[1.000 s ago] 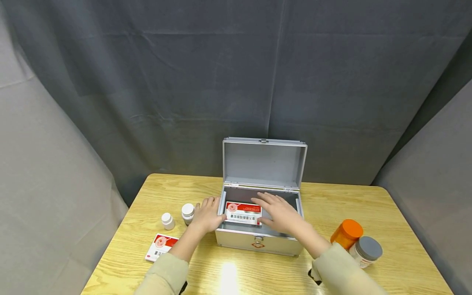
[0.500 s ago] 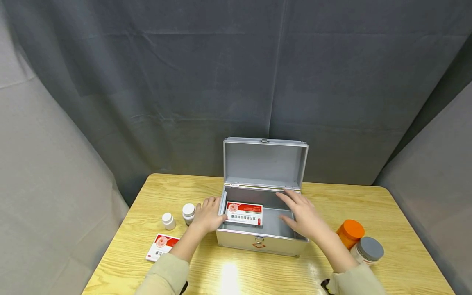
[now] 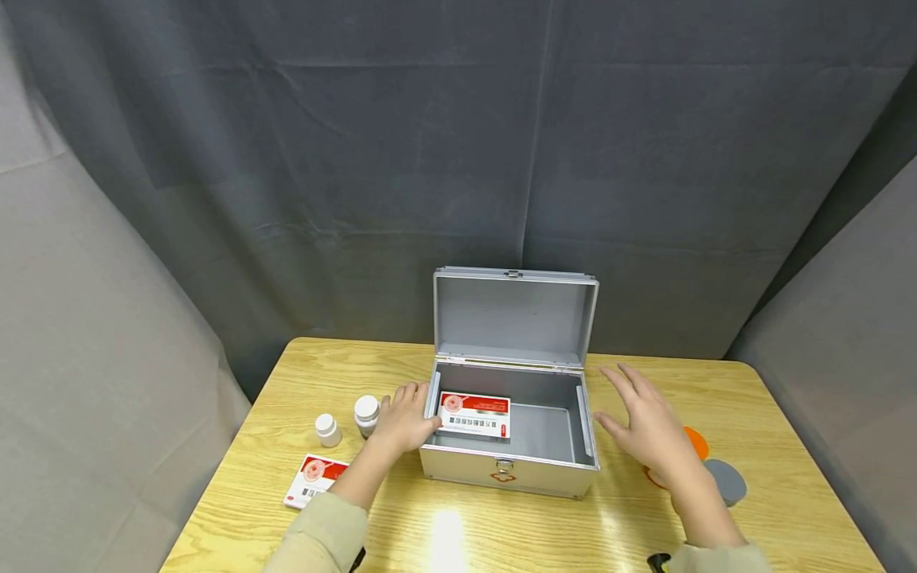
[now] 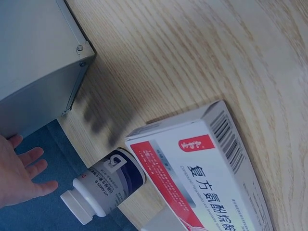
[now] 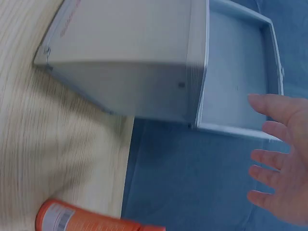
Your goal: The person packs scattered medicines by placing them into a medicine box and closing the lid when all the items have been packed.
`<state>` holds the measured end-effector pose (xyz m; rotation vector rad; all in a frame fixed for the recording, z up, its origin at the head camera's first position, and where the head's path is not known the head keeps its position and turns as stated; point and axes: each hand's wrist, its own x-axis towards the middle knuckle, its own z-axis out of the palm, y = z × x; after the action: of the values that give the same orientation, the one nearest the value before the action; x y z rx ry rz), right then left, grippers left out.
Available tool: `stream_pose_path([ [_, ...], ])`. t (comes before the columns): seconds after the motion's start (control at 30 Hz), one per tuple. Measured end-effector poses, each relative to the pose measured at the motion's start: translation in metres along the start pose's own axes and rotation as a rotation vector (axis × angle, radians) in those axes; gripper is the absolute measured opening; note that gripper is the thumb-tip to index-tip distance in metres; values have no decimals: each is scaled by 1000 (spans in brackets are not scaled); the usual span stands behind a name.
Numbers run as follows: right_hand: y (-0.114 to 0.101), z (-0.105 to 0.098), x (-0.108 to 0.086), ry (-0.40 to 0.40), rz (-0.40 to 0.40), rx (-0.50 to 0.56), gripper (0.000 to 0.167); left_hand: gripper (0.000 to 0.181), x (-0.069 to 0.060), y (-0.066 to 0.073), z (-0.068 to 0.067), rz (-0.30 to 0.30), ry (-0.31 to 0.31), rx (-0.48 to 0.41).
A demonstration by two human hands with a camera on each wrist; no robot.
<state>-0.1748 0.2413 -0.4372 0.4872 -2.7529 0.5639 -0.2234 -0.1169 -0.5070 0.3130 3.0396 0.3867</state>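
Observation:
A silver case (image 3: 458, 465) stands with its lid raised, and a red-and-white medicine box (image 3: 474, 415) lies inside on the left. My left hand (image 3: 406, 419) rests at the case's left side, thumb over the rim and fingers extended. Beside that hand is a white-capped pill bottle (image 3: 366, 414), labelled vitamin B in the left wrist view. To the right of the case, my right hand (image 3: 648, 426) hovers with spread fingers and holds nothing. Its forearm partly covers an orange bottle (image 3: 697, 443) and a grey-lidded jar (image 3: 727, 481).
Farther left stands a smaller white bottle (image 3: 328, 430). Another red-and-white medicine box (image 3: 314, 480) lies in front of it, partly behind my left forearm. A dark curtain (image 3: 358, 199) hangs behind the wooden table (image 3: 523, 533).
My right hand has moved from above the case's interior out to the right, near the orange bottle. The left hand has stayed at the case's left side.

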Motion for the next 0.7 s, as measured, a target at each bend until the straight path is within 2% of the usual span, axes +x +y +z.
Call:
stream_pose_path([
  [0.17, 17, -6, -10, 35, 57, -3, 72, 66, -1, 0, -1, -1, -5, 9],
  [0.33, 31, -9, -20, 17, 121, -16, 78, 68, -1, 0, -1, -3, -12, 8],
  [0.7, 58, -12, -39, -150, 294, -33, 84, 68, 0, -1, 1, -6, -9, -4],
])
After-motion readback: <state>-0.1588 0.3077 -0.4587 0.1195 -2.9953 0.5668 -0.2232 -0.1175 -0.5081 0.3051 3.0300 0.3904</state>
